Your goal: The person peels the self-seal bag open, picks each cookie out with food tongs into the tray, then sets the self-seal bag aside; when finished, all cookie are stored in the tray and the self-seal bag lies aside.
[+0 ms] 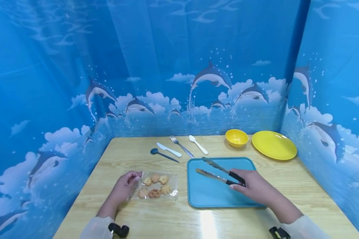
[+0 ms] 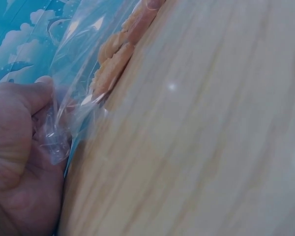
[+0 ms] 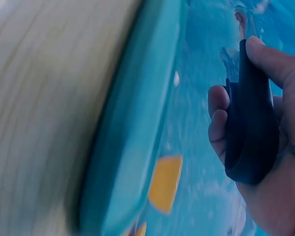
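Note:
In the head view my left hand (image 1: 126, 186) pinches the left edge of a clear plastic bag (image 1: 174, 181). Several cookies (image 1: 154, 193) of different shapes lie inside it. Close up, the left wrist view shows the bag's bunched film between the thumb and fingers of my left hand (image 2: 24, 132). My right hand (image 1: 254, 186) grips the black handles of metal tongs (image 1: 213, 175), whose arms stand apart with nothing between them. The tongs are above the blue tray (image 1: 203, 199). In the right wrist view the fingers of my right hand (image 3: 280, 113) wrap the black handle (image 3: 255, 118).
Behind the bag lie a dark spoon (image 1: 164, 154), a white knife (image 1: 169, 150), a fork (image 1: 182, 146) and a white spoon (image 1: 198, 144). A yellow bowl (image 1: 236, 138) and a yellow plate (image 1: 274, 145) stand at the back right. Dolphin-printed curtains (image 1: 173, 66) border the wooden table (image 1: 155, 219).

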Available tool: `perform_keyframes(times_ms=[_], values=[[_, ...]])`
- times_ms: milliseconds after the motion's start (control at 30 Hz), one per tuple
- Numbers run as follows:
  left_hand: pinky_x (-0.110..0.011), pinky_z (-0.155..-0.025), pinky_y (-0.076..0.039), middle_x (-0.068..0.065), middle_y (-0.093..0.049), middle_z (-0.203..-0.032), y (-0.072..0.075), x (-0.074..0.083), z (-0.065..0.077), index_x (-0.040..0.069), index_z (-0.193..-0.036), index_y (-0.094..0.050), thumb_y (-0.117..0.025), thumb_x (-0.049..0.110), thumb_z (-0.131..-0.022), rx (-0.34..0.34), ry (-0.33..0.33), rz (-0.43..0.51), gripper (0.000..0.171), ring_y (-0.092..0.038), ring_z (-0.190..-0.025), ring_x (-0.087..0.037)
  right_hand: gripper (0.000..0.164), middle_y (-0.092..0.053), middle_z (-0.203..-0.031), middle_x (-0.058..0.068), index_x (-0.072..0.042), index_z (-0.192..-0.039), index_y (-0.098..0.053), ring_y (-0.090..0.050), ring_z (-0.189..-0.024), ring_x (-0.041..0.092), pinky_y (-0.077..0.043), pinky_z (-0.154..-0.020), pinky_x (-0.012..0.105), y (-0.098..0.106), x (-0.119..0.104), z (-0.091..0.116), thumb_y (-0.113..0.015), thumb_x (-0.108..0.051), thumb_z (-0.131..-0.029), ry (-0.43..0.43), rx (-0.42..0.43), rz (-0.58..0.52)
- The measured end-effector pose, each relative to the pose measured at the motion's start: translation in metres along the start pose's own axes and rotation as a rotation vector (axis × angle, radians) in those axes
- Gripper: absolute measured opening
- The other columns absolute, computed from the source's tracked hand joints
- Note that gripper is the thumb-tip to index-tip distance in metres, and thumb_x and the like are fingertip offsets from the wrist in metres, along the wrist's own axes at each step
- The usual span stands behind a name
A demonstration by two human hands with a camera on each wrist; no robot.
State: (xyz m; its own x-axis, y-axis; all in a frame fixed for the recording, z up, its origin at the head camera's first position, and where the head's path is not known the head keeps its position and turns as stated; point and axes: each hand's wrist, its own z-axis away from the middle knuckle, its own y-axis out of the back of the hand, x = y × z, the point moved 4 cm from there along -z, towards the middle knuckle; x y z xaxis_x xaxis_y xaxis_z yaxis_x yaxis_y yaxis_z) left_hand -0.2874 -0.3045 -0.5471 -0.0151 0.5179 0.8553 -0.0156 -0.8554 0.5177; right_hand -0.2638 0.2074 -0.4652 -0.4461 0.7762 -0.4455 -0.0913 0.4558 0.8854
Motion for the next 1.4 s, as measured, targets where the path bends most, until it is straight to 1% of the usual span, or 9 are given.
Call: perform_keyframes(times_ms=[100,167,267,400,600,933,1100,1267,1400], values=[[-0.052,-0.119,-0.040,-0.002,-0.064,-0.141,-0.001,0.001,-0.001,0.015,-0.108,-0.064,-0.057,0.031,-0.104,0.000,-0.005,0.003,0.018,-0.053,-0.140,-0.029,0.055,-0.073,-0.115,-0.004,-0.014,-0.139,-0.062,-0.059,-0.083,0.004,-0.049,-0.067,0.026,-0.015,-0.014,-0.012,-0.074,-0.042,-0.093,0.025,-0.059,0.055],[-0.052,-0.119,-0.040,-0.002,-0.064,-0.142,-0.001,0.003,-0.001,0.015,-0.109,-0.064,-0.058,0.031,-0.104,-0.002,-0.002,0.007,0.017,-0.052,-0.140,-0.029,0.053,-0.074,-0.112,-0.005,-0.016,-0.138,-0.064,-0.061,-0.083,0.004,-0.050,-0.067,0.027,-0.022,-0.023,-0.018,-0.073,-0.043,-0.093,0.045,-0.089,0.085],[-0.052,-0.119,-0.040,-0.003,-0.063,-0.142,-0.001,0.004,-0.002,0.015,-0.108,-0.064,-0.057,0.030,-0.104,0.000,0.003,0.003,0.016,-0.053,-0.140,-0.029,0.050,-0.075,-0.120,-0.004,-0.019,-0.136,-0.066,-0.070,-0.098,0.009,-0.059,-0.078,0.034,-0.031,-0.035,-0.026,-0.072,-0.044,-0.094,0.078,-0.125,0.111],[-0.053,-0.119,-0.040,-0.005,-0.063,-0.143,0.000,0.005,-0.003,0.015,-0.107,-0.064,-0.056,0.030,-0.106,-0.003,-0.010,-0.020,0.017,-0.053,-0.139,-0.031,0.047,-0.075,-0.121,-0.005,-0.018,-0.136,-0.066,-0.070,-0.103,0.008,-0.061,-0.082,0.036,-0.040,-0.047,-0.036,-0.069,-0.044,-0.097,0.116,-0.175,0.113],[-0.052,-0.119,-0.040,-0.005,-0.062,-0.144,0.001,0.004,-0.004,0.014,-0.106,-0.063,-0.056,0.029,-0.105,-0.006,-0.016,-0.029,0.016,-0.054,-0.139,-0.031,0.046,-0.075,-0.114,-0.008,-0.019,-0.136,-0.065,-0.062,-0.084,-0.001,-0.057,-0.074,0.032,-0.055,-0.064,-0.054,-0.067,-0.043,-0.098,0.126,-0.227,0.129],[-0.053,-0.121,-0.038,-0.005,-0.061,-0.145,0.000,0.002,-0.002,0.015,-0.105,-0.063,-0.058,0.030,-0.104,-0.018,0.011,-0.009,0.016,-0.052,-0.140,-0.031,0.050,-0.075,-0.110,-0.004,-0.017,-0.141,-0.061,-0.056,-0.073,0.002,-0.051,-0.068,0.028,-0.071,-0.085,-0.078,-0.065,-0.045,-0.099,0.141,-0.244,0.150],[-0.053,-0.121,-0.037,-0.005,-0.060,-0.147,-0.001,0.000,-0.002,0.015,-0.105,-0.062,-0.057,0.033,-0.104,-0.022,0.015,-0.014,0.019,-0.051,-0.141,-0.031,0.048,-0.075,-0.107,-0.005,-0.018,-0.138,-0.062,-0.058,-0.076,0.000,-0.055,-0.070,0.028,-0.078,-0.093,-0.086,-0.066,-0.045,-0.099,0.156,-0.229,0.150],[-0.053,-0.121,-0.037,-0.003,-0.060,-0.147,-0.002,-0.001,-0.002,0.016,-0.105,-0.062,-0.057,0.036,-0.104,-0.022,0.033,-0.016,0.021,-0.051,-0.142,-0.030,0.045,-0.070,-0.091,-0.011,-0.018,-0.135,-0.064,-0.056,-0.072,0.002,-0.053,-0.067,0.027,-0.082,-0.101,-0.091,-0.068,-0.044,-0.098,0.177,-0.218,0.142],[-0.053,-0.121,-0.037,-0.003,-0.060,-0.147,-0.002,-0.001,-0.002,0.016,-0.104,-0.062,-0.057,0.036,-0.104,-0.022,0.037,-0.015,0.021,-0.051,-0.142,-0.030,0.045,-0.065,-0.085,-0.014,-0.017,-0.133,-0.065,-0.054,-0.069,0.002,-0.051,-0.065,0.026,-0.084,-0.104,-0.094,-0.069,-0.044,-0.097,0.172,-0.224,0.126]])
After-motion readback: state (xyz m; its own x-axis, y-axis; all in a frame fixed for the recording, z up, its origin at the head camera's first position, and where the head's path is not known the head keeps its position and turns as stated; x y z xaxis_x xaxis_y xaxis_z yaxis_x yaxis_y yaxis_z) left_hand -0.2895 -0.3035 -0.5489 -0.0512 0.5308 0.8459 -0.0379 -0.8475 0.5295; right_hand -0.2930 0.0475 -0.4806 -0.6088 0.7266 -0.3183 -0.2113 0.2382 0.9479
